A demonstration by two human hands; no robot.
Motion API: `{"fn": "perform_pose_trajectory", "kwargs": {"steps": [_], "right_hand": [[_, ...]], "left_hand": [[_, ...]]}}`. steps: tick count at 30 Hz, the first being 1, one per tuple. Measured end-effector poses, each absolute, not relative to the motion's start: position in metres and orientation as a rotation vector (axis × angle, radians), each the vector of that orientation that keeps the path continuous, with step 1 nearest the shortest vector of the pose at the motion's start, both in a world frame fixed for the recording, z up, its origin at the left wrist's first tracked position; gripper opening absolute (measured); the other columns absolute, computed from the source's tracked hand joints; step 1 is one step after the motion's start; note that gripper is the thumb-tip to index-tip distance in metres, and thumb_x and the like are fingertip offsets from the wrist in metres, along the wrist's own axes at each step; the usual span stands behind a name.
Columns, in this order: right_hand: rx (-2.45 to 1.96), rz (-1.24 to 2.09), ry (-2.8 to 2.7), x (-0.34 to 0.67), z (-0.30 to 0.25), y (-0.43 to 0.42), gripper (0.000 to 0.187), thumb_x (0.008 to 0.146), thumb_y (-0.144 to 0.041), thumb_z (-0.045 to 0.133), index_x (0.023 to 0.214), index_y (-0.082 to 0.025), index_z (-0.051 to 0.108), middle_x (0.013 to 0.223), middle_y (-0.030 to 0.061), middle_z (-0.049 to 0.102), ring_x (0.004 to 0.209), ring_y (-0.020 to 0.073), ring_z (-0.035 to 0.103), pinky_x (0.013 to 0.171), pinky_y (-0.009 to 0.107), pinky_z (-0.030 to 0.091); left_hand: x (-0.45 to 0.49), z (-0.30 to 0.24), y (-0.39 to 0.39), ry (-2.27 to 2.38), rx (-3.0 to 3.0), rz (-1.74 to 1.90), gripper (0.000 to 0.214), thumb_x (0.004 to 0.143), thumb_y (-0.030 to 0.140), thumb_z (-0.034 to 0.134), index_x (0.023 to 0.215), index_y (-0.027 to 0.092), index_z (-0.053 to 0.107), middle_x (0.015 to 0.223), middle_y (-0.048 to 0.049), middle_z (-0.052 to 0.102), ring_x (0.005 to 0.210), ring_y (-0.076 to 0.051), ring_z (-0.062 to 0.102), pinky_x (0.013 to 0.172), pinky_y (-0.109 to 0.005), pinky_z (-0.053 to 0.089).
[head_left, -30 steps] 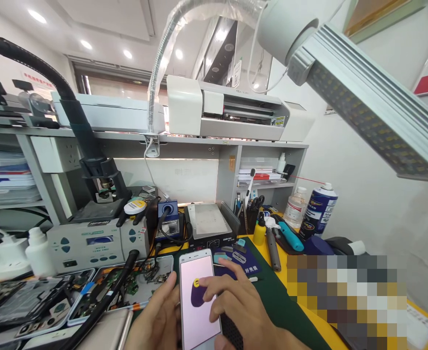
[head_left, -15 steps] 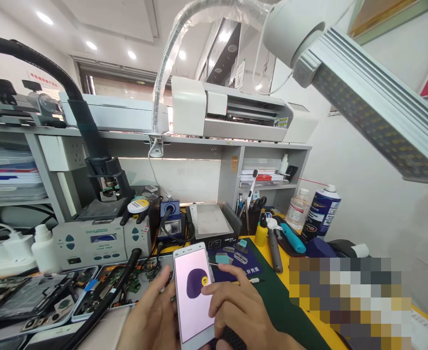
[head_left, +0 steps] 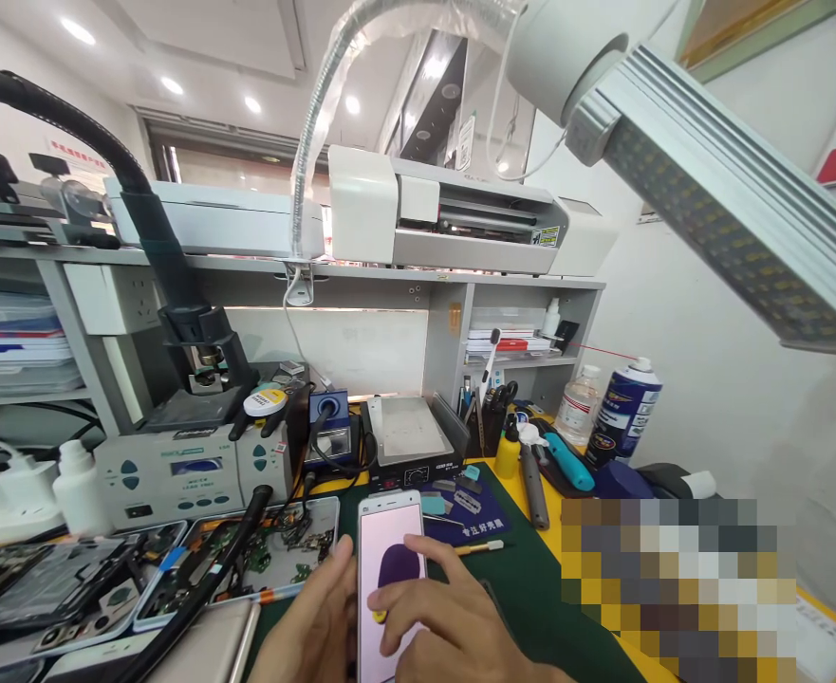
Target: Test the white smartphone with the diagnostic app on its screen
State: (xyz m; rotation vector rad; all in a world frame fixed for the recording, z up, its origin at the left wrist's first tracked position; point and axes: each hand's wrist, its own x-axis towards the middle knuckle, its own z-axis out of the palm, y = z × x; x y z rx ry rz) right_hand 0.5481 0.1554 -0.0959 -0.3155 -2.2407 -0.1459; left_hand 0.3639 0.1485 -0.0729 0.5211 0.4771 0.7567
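Note:
A white smartphone [head_left: 389, 522] is upright in front of me, its lit pinkish screen showing a dark purple blob and a yellow spot. My left hand [head_left: 312, 617] grips it along the left edge, thumb up beside the frame; its other fingers are mostly hidden behind. Over the lower right of the screen lies my right hand [head_left: 453, 617], with one finger at the yellow spot and the index finger stretched toward the phone's right edge. Its fingers are apart and no object shows in them. The phone's lower end is cut off by the frame.
A green mat [head_left: 531, 607] lies below, with a thin brush-like tool [head_left: 478, 548] and blades [head_left: 468, 501] on a purple sheet. Left are trays of phone parts [head_left: 289, 550], a black hose [head_left: 225, 569] and a rework station [head_left: 182, 479]. A lamp [head_left: 737, 199] hangs at upper right.
The phone has shifted slightly right and down. My right hand has slid left across the screen, and the yellow spot has moved down and left with the fingertip.

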Motion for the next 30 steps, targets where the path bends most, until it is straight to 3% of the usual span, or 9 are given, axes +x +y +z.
{"fn": "perform_pose_trajectory", "kwargs": {"steps": [5,9,12,17,30], "right_hand": [[-0.379,-0.126,-2.208,0.555,-0.088,0.157,0.015,0.100,-0.021,0.046,0.089,-0.019,0.057,0.096,0.0044,0.070,0.108,0.0167,0.071,0.123,0.043,0.030],[-0.399,-0.076,-2.199,0.558,-0.082,0.157,0.023,0.097,-0.041,0.045,0.093,-0.020,0.055,0.097,0.0061,0.068,0.108,0.0197,0.070,0.120,0.045,0.032],[-0.480,-0.105,-2.177,0.559,-0.079,0.155,0.009,0.088,-0.031,0.052,0.092,-0.022,0.051,0.093,0.0035,0.068,0.105,0.0200,0.071,0.119,0.046,0.033],[-0.528,-0.150,-2.099,0.558,-0.076,0.153,0.015,0.073,-0.017,0.055,0.086,-0.023,0.048,0.087,0.0005,0.065,0.098,0.0196,0.072,0.115,0.044,0.036],[-0.485,-0.150,-2.102,0.556,-0.083,0.155,0.009,0.075,-0.015,0.052,0.081,-0.022,0.049,0.079,-0.0015,0.060,0.095,0.0168,0.072,0.111,0.041,0.039]], "left_hand": [[0.366,-0.076,0.143,0.445,0.576,0.757,0.068,0.088,0.055,0.057,0.149,0.023,0.049,0.119,-0.0118,0.069,0.111,-0.033,0.062,0.099,-0.047,0.044],[0.367,-0.073,0.141,0.413,0.642,0.794,0.065,0.092,0.052,0.052,0.148,0.021,0.048,0.120,-0.0131,0.069,0.114,-0.034,0.061,0.102,-0.049,0.042],[0.366,-0.069,0.141,0.411,0.608,0.786,0.066,0.092,0.055,0.052,0.148,0.021,0.049,0.121,-0.0140,0.070,0.115,-0.035,0.061,0.101,-0.050,0.042],[0.362,-0.065,0.141,0.400,0.507,0.785,0.071,0.091,0.055,0.054,0.153,0.023,0.043,0.123,-0.0152,0.071,0.114,-0.036,0.064,0.097,-0.050,0.045],[0.357,-0.056,0.140,0.399,0.385,0.819,0.076,0.092,0.061,0.049,0.156,0.025,0.032,0.123,-0.0165,0.069,0.106,-0.036,0.065,0.087,-0.046,0.047]]}}
